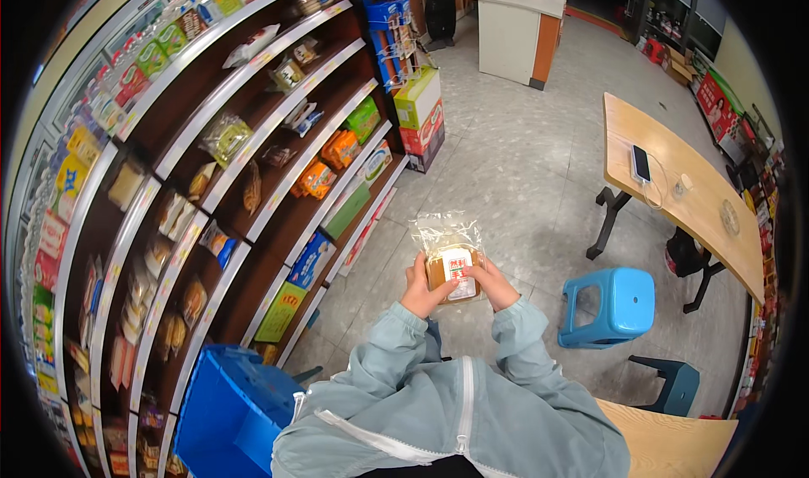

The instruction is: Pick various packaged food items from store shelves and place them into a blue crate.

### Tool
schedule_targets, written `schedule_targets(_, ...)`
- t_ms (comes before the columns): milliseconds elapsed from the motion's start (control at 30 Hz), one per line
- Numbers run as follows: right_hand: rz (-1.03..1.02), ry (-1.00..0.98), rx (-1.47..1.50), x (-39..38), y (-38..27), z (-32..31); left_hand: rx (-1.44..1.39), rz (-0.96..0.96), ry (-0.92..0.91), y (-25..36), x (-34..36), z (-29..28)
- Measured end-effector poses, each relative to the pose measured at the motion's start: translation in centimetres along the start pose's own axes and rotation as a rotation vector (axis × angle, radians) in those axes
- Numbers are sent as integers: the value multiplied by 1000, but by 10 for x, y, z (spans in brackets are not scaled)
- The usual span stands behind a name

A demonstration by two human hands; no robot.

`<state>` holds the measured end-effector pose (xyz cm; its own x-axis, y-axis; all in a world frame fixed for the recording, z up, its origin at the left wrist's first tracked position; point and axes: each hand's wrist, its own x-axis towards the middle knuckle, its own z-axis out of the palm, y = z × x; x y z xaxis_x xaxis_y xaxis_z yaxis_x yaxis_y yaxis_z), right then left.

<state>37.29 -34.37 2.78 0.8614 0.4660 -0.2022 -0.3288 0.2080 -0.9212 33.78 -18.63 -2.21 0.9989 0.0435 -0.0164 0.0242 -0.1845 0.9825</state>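
A clear plastic package (438,263) with a brown, bread-like food and a white label with red print is held upright between my two hands, in front of my chest. My left hand (423,291) grips its left side with the thumb across the front. My right hand (494,284) grips its right side, thumb on the label. The loose top of the bag rises above my fingers.
Curved-looking shelves (221,187) with packaged snacks fill the left, beside a blue crate (221,419). A wooden table (699,217) holding a phone (640,164), blue stool (607,305) and dark stool (670,381) stand right. A white counter (514,32) stands ahead.
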Motion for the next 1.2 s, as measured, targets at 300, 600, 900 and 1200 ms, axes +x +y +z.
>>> schedule_targets(300, 56, 53, -19, 149, -23, -4, 11, -1, -129, -9, 147, -64)
schedule_targets(600, -70, -33, -65, 346, -72, 25, -141, 162, -79, 7, 317, -165)
schedule_targets(900, -30, -173, -102, 490, -94, 45, -147, 90, 223, -16, 418, -226)
schedule_targets(1200, -128, -419, -100, 683, -143, 63, -50, 179, 562, 1, 563, -294)
